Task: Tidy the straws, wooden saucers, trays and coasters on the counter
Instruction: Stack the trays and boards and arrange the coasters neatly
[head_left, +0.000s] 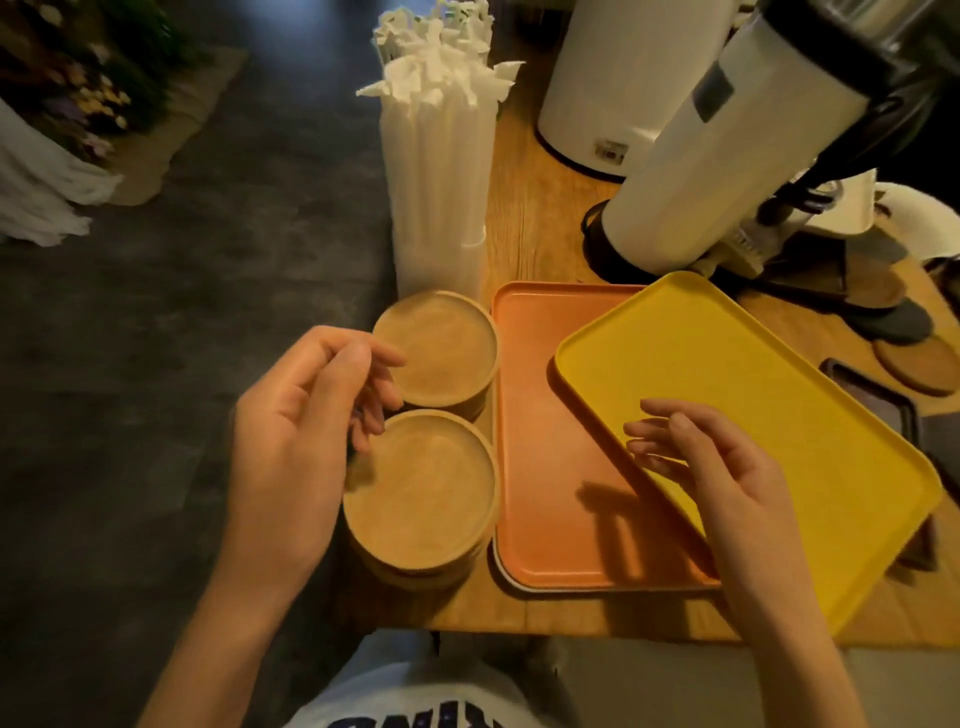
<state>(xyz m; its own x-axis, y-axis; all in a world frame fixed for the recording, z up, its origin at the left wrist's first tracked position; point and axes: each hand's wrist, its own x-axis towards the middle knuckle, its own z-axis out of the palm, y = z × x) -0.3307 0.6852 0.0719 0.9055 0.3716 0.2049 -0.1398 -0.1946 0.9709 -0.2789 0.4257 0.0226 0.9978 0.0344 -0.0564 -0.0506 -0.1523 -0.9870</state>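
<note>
Two stacks of round wooden saucers stand at the counter's left edge: a far stack and a near stack. My left hand hovers beside them, fingers loosely curled near their left rims, holding nothing. An orange tray lies flat to their right. A yellow tray sits skewed on top of it, overhanging to the right. My right hand is over the yellow tray's near-left rim with fingers relaxed. Paper-wrapped white straws stand upright in a clear cup behind the saucers.
White appliances crowd the back of the wooden counter. Round coasters lie scattered at the far right, with a dark tray partly under the yellow one. The counter's left edge drops to a dark floor.
</note>
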